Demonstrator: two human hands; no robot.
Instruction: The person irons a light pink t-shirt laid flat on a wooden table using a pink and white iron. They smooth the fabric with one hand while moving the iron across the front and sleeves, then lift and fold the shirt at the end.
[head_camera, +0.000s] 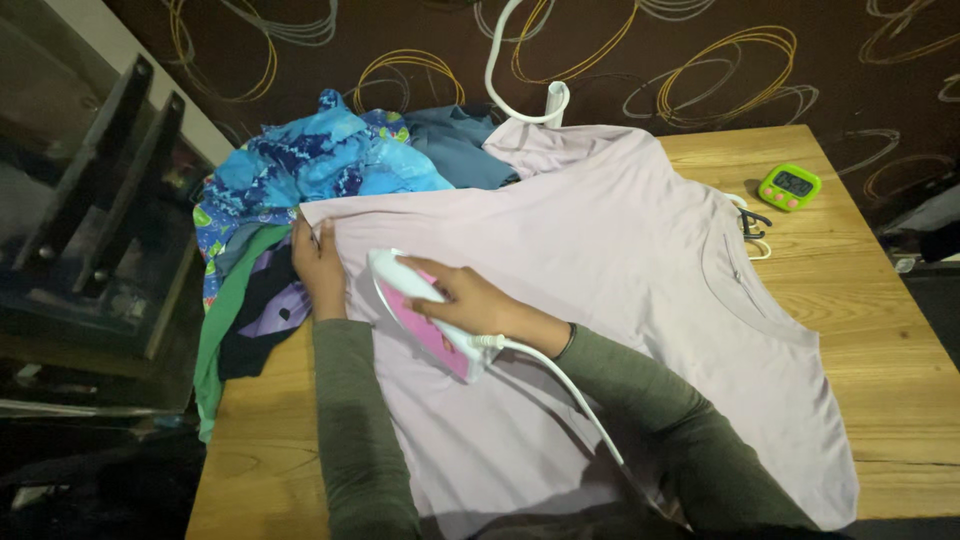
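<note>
Wooden table (880, 330), frame centre: lilac T-shirt (620, 290) spread flat. Right hand (470, 300), fingers wrapped around pink-and-white iron (425, 315) on shirt. Left hand (318, 265), centre-left, pinching shirt hem. Clothes pile (300, 190) upper left.

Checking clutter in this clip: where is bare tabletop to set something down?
Bare wood on the table lies right of the shirt, below the green timer, and at the near left corner. The far left is crowded with the clothes pile.
</note>
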